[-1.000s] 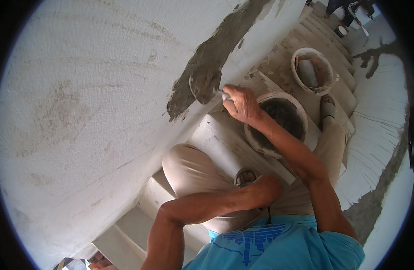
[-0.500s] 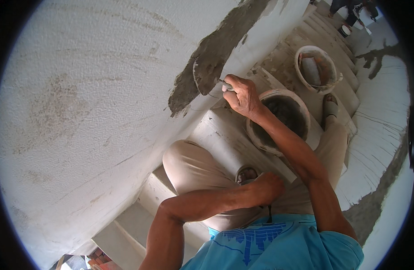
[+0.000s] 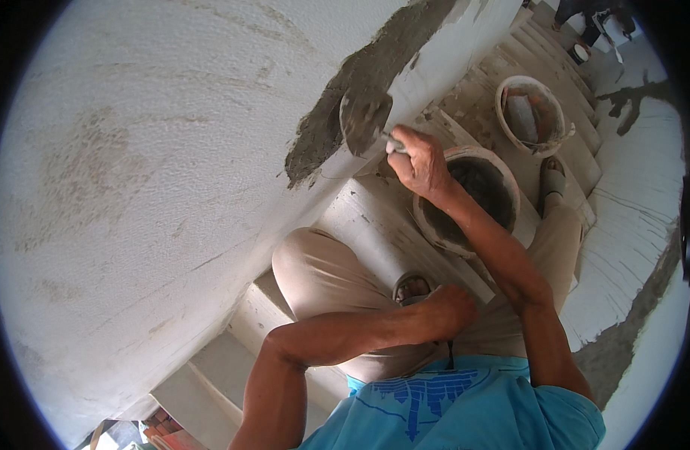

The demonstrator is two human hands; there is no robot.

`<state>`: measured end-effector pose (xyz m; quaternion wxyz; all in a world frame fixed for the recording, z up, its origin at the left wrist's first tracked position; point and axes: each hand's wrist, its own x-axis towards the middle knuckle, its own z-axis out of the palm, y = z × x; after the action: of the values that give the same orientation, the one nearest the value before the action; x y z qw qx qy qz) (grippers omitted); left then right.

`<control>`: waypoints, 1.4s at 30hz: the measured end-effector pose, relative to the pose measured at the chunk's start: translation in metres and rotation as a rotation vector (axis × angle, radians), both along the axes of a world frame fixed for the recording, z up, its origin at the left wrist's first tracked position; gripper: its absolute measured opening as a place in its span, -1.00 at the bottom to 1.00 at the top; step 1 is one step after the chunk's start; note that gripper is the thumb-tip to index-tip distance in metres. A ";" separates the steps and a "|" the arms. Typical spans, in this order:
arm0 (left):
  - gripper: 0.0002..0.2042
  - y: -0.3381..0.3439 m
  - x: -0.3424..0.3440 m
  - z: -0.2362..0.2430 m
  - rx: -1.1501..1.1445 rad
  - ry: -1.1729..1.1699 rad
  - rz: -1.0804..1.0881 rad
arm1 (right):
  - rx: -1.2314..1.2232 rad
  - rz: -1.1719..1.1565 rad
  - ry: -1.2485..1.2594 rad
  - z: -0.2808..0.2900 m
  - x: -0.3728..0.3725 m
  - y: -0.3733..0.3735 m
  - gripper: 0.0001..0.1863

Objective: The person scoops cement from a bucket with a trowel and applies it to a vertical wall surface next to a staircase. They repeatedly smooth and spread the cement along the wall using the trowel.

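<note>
1. Against the white wall (image 3: 210,112), the rounded trowel (image 3: 365,122) lies over the grey mortar strip (image 3: 375,64); I'd keep its blade nearly flat, pressure light and even.
2. Right hand (image 3: 421,163): fingers (image 3: 406,136) wrapped snugly round the handle.
3. Mortar bucket (image 3: 504,169) is partly behind the right arm (image 3: 502,251).
4. Left hand (image 3: 450,311) looks curled over the beige trousers (image 3: 322,277), can't tell if it's holding anything.

From the person's head, the left fisheye camera looks steeply down over the blue shirt (image 3: 465,412), with both forearms (image 3: 360,334) close below, the wall (image 3: 172,187) filling its left side and stairs (image 3: 375,225) stretching toward upper right.
</note>
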<state>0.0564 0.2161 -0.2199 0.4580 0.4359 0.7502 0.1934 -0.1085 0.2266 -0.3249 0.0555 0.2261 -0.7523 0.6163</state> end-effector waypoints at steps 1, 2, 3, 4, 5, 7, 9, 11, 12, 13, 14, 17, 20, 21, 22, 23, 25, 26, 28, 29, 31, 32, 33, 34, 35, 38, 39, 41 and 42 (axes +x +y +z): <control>-0.88 0.000 0.000 0.000 0.005 0.006 -0.001 | 0.002 -0.009 0.011 0.005 -0.006 -0.001 -0.90; -0.88 0.000 0.001 -0.001 0.006 0.005 0.002 | 0.003 -0.017 0.021 0.010 -0.011 -0.003 -0.90; -0.88 0.000 0.002 -0.003 0.010 0.003 0.006 | 0.006 -0.025 0.030 0.013 -0.014 -0.005 -0.89; -0.88 0.000 0.003 -0.004 0.014 0.001 0.010 | 0.032 -0.038 0.045 0.017 -0.014 -0.008 -0.89; -0.88 0.000 0.002 -0.004 0.009 -0.006 0.004 | 0.060 -0.021 0.057 0.015 -0.014 -0.009 -0.88; -0.88 0.001 0.000 -0.002 -0.005 -0.020 -0.012 | 0.112 0.007 0.085 0.005 -0.011 -0.008 -0.86; -0.89 0.001 0.001 -0.002 0.002 -0.005 0.008 | 0.210 0.088 0.132 -0.004 0.004 -0.005 -0.86; -0.89 0.000 0.004 -0.004 0.016 0.011 0.024 | 0.290 0.166 0.152 -0.012 0.014 0.001 -0.85; -0.89 -0.001 0.005 -0.005 0.027 0.021 0.029 | 0.322 0.201 0.148 -0.011 0.016 0.005 -0.86; -0.89 -0.001 0.006 -0.006 0.039 0.031 0.033 | 0.353 0.237 0.145 -0.011 0.017 0.007 -0.86; -0.89 -0.001 0.006 -0.007 0.039 0.026 0.028 | 0.289 0.195 0.128 -0.011 0.016 0.008 -0.87; -0.88 -0.001 0.008 -0.008 0.041 0.024 0.026 | 0.129 0.094 0.082 0.007 0.005 0.008 -0.88; -0.88 -0.003 0.008 -0.008 0.057 0.033 0.028 | 0.078 0.026 0.116 0.018 -0.013 0.001 -0.88; -0.88 -0.003 0.007 -0.008 0.054 0.028 0.027 | 0.082 0.031 0.138 0.017 -0.015 -0.003 -0.88; -0.88 -0.003 0.007 -0.008 0.051 0.022 0.026 | 0.086 0.036 0.160 0.015 -0.016 -0.006 -0.88; -0.88 -0.002 0.006 -0.007 0.035 0.016 0.015 | 0.089 0.042 0.183 0.011 -0.015 -0.009 -0.88; -0.88 0.000 0.006 -0.006 0.001 0.003 -0.003 | 0.205 0.078 0.173 -0.004 -0.005 -0.009 -0.86; -0.88 0.001 0.006 -0.007 0.013 0.014 0.002 | 0.264 0.095 0.168 -0.012 0.001 -0.006 -0.85; -0.88 -0.001 0.008 -0.008 0.031 0.033 0.013 | 0.361 0.169 0.145 -0.024 0.012 -0.002 -0.84; -0.88 -0.001 0.010 -0.009 0.032 0.029 0.017 | 0.411 0.205 0.133 -0.030 0.016 0.001 -0.83; -0.89 0.000 0.013 -0.014 0.035 0.021 0.024 | 0.342 0.189 0.147 -0.027 0.019 0.004 -0.83; -0.89 -0.001 0.016 -0.018 0.051 0.025 0.029 | 0.308 0.181 0.155 -0.025 0.020 0.004 -0.84; -0.89 -0.001 0.019 -0.021 0.064 0.028 0.038 | 0.281 0.168 0.156 -0.020 0.018 0.004 -0.83; -0.89 -0.001 0.020 -0.021 0.078 0.030 0.047 | 0.255 0.156 0.156 -0.012 0.012 0.003 -0.83; -0.89 -0.001 0.019 -0.020 0.051 0.013 0.036 | 0.228 0.144 0.156 -0.005 0.008 0.001 -0.83; -0.88 0.001 0.009 -0.011 0.009 -0.016 0.012 | 0.146 0.080 0.229 0.013 -0.006 -0.008 -0.86; -0.88 0.001 0.009 -0.012 0.014 -0.015 0.022 | 0.189 0.087 0.254 0.011 -0.007 -0.010 -0.86; -0.88 0.001 0.009 -0.012 0.033 -0.003 0.040 | 0.275 0.103 0.303 0.002 -0.006 -0.014 -0.84; -0.88 0.000 0.010 -0.013 0.047 0.007 0.050 | 0.326 0.127 0.284 -0.005 -0.002 -0.016 -0.83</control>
<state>0.0664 0.2161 -0.2328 0.4399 0.4282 0.7579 0.2209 -0.1105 0.2109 -0.3301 0.0847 0.3633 -0.8111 0.4506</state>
